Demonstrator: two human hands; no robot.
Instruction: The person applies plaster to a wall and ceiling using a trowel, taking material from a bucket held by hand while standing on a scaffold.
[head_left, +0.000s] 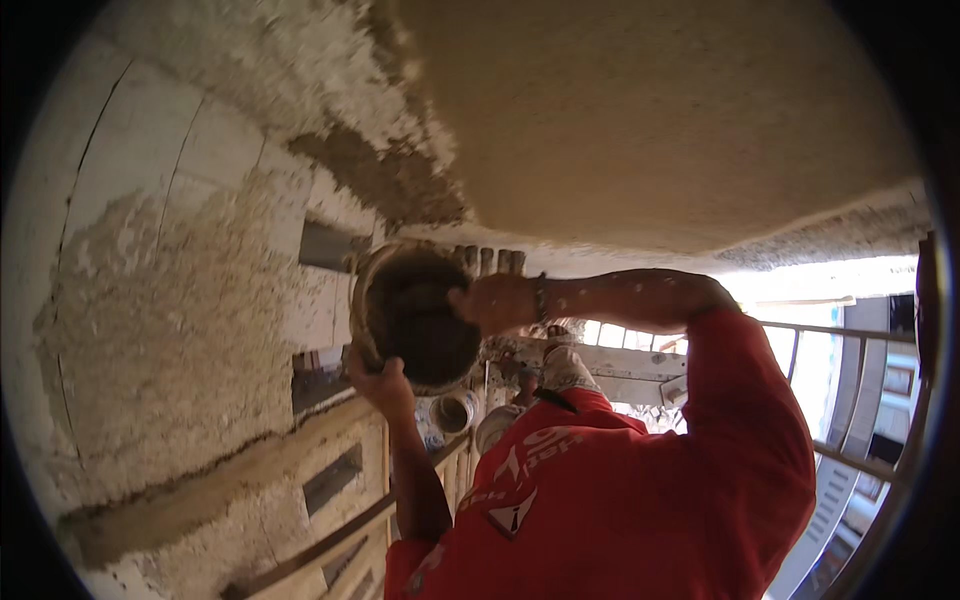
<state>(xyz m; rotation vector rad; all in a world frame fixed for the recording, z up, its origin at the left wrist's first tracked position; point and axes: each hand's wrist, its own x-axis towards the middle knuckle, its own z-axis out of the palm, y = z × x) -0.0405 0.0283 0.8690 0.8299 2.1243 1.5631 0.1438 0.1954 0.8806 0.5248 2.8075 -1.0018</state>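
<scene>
Bucket (362, 300), mouth toward camera; left hand (382, 384): fingers gripping lower-left rim, thumb over edge. Right hand (497, 304) at mouth's right side; finger closure cannot be told.

Dim overall | daylight glare right, beyond railing (853, 461) | bucket (361, 300) interior deeply shadowed | fisheye bends edges, corners black

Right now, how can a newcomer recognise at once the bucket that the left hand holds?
Start at the big red shirt, lower right, and go up and left to the left hand. It grips the round, dark-mouthed bucket, with the right hand at its opening. In the picture, it looks much larger than the pale-rimmed container just below it.
</scene>
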